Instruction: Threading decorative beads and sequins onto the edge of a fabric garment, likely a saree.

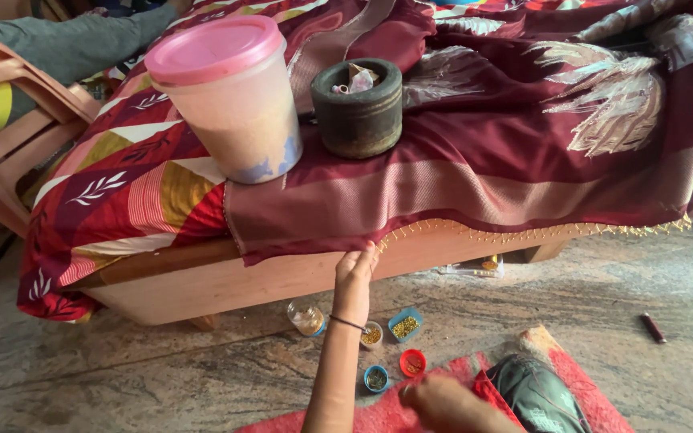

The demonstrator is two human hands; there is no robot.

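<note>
While the left hand (354,277) pinches maroon cloth (475,184), four bead cups (404,325) wait.

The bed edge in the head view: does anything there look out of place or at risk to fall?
The pink-lidded plastic tub leans toward the bed edge on the soft cloth, so it looks unsteady. A small dark cylinder lies alone on the stone floor. The left hand pinches the beaded hem of the maroon cloth. Nothing looks spilled.

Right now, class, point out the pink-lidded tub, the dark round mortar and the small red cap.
pink-lidded tub (238,120), head view, its front wall
dark round mortar (358,120), head view, its side
small red cap (412,363), head view, its rim
</note>
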